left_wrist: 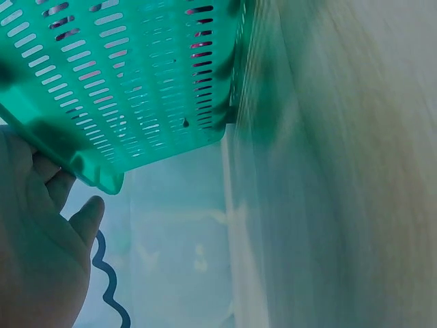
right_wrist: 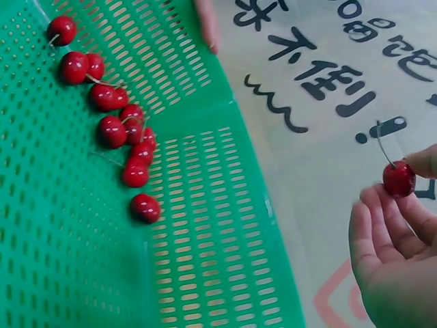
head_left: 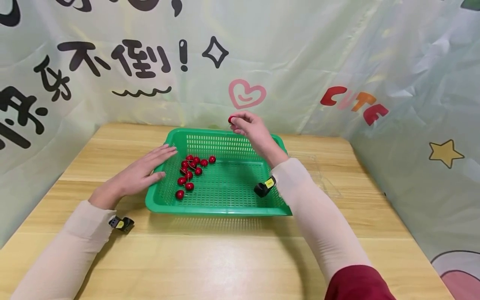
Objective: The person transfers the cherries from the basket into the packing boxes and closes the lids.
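Between thumb and fingers my right hand (head_left: 250,127) pinches a red cherry (right_wrist: 399,179) with a thin stem, held up above the far rim of the green basket (head_left: 225,210). Several more cherries (head_left: 189,175) lie grouped along the left side of the basket floor. My left hand (head_left: 140,173) rests with straight fingers over the basket's left rim. From below, the left wrist view shows the left hand (left_wrist: 41,232) at the rim, its fingertips partly hidden behind the basket edge.
The basket stands on a light wooden table (head_left: 210,258). Behind it hangs a pale printed sheet (head_left: 292,50) with black lettering and a pink heart. A clear, thin-edged plastic item (head_left: 326,183) lies right of the basket. Each wrist wears a small black camera (head_left: 123,225).
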Motion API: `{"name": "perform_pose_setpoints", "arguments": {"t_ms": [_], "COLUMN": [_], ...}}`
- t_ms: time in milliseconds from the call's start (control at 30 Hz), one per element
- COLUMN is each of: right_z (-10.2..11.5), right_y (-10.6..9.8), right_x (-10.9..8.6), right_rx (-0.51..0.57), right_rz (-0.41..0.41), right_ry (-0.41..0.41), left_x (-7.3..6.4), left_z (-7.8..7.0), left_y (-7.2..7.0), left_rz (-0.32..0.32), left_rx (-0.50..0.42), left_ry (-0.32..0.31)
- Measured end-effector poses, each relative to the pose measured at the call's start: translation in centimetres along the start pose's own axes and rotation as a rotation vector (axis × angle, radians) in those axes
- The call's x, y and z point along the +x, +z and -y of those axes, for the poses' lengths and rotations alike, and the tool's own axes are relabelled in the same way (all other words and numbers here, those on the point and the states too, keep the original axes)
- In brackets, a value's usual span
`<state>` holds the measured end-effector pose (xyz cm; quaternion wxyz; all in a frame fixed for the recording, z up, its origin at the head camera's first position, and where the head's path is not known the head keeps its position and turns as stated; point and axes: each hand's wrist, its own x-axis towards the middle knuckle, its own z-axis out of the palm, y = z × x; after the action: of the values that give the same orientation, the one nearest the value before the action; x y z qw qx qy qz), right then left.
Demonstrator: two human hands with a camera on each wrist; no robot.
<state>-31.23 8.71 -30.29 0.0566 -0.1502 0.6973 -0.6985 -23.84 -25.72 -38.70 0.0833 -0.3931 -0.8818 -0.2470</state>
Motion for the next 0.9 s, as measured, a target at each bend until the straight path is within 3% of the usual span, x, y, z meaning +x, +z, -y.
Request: {"name": "perform_pose_setpoints", "arguments": {"t_ms": [167, 433, 900], "right_z": [1.1, 2.5, 5.9], "right_y": [-0.3, -1.3, -5.8], "right_x": [-0.6, -1.5, -4.7], "right_rx": [-0.061, -0.251, -0.586], "right_rz": [-0.037, -0.054, -0.109], "right_ry": [-0.062, -0.118, -0.209], "left_x": [0.0, 0.0, 0.0], "left_z": [-0.1, -0.2, -0.1], "left_y": [0.0, 0.0, 0.0], "left_rz": [0.000, 0.000, -0.005], "left_rx": [-0.007, -0.009, -0.024], "left_ry": [0.002, -0.004, 0.004]}}
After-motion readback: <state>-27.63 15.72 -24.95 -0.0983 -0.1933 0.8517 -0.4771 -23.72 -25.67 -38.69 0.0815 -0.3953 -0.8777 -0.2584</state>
